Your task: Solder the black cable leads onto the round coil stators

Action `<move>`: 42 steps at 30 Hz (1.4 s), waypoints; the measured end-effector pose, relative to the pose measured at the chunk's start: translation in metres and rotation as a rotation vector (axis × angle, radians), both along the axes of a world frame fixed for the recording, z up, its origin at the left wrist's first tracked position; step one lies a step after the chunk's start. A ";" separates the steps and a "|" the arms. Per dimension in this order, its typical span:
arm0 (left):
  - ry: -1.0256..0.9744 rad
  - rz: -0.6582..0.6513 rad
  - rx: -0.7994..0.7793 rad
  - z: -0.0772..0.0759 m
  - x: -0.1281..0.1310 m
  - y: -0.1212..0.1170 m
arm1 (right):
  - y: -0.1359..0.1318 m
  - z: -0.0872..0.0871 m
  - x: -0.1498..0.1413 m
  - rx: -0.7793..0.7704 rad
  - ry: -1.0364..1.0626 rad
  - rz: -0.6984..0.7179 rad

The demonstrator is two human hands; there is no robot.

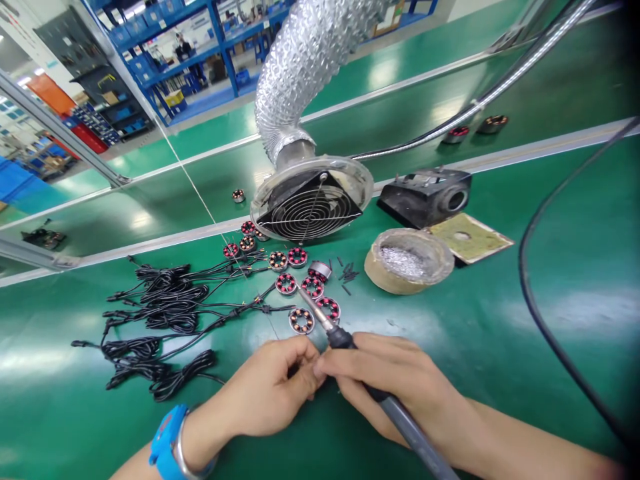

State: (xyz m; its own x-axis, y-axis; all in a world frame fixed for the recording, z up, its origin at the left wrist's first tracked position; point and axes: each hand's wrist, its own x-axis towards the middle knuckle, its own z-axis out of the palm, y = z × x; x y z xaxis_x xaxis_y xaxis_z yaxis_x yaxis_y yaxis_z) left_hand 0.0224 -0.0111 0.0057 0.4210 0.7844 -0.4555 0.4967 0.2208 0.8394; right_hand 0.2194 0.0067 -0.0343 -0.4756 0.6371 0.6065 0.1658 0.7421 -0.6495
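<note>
My right hand (400, 373) grips a soldering iron (400, 420) by its dark handle, the metal tip pointing up and left toward the motor stators. My left hand (280, 380) is closed in a pinch, its fingertips meeting those of my right hand; whatever lies between them is hidden. Just beyond the iron's tip sit several round stators with red windings (286, 284), and a copper-coloured stator (301, 321) lies nearest my left hand. Bundles of black cables (170, 313) spread to the left, some wire ends reaching the stators.
A fume extractor (310, 207) on a silver duct (300, 73) hangs over the bench. To the right stand a tub of silvery shavings (407, 261), a yellowish sponge pad (470, 237) and a black iron holder (430, 197). Small black tubes (349, 273) lie near the stators. A black cord (530, 267) loops at right.
</note>
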 end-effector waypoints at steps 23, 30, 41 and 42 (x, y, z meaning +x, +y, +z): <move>-0.180 0.265 -0.202 -0.012 0.009 -0.003 | -0.002 0.003 -0.004 -0.272 -0.003 0.000; -0.119 0.300 -0.175 -0.013 0.010 -0.004 | -0.003 -0.005 -0.004 -0.225 0.030 -0.067; -0.099 0.293 -0.187 -0.010 0.011 -0.004 | 0.003 0.022 0.025 -0.112 0.015 -0.013; -0.101 0.293 -0.188 -0.010 0.011 -0.004 | 0.001 0.025 0.028 -0.134 -0.002 -0.038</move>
